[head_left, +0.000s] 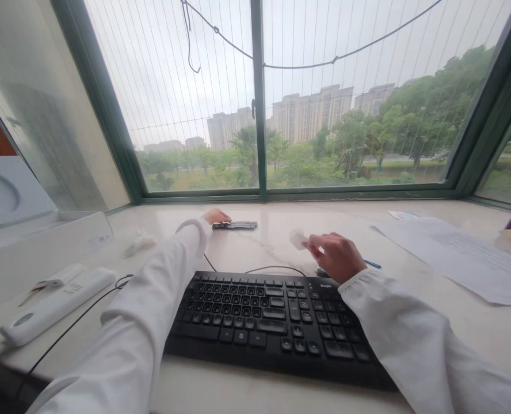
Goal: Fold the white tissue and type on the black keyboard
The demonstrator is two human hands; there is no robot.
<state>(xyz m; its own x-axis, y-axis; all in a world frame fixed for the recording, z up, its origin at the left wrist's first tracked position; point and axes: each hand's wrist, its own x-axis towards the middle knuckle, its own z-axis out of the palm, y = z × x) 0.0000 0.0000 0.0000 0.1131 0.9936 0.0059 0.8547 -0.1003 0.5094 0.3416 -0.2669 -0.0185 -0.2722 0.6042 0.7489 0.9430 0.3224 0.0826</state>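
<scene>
My left hand reaches to the far side of the desk, fingers drawn together at the left end of a row of small dark pieces that look like keycaps. Whatever is between those fingertips is too small to make out. Over the upper right of the keyboard, my right hand pinches a blurred white wad, perhaps cotton or tissue. The black keyboard lies below both arms. Many of its letter positions show bare square sockets, while the number pad still has keys on it.
A white power strip with a key on it and a white box lie at left, near a crumpled white wad. Printed paper lies at right, close to a blue pen. Black cables cross the desk; windows stand behind.
</scene>
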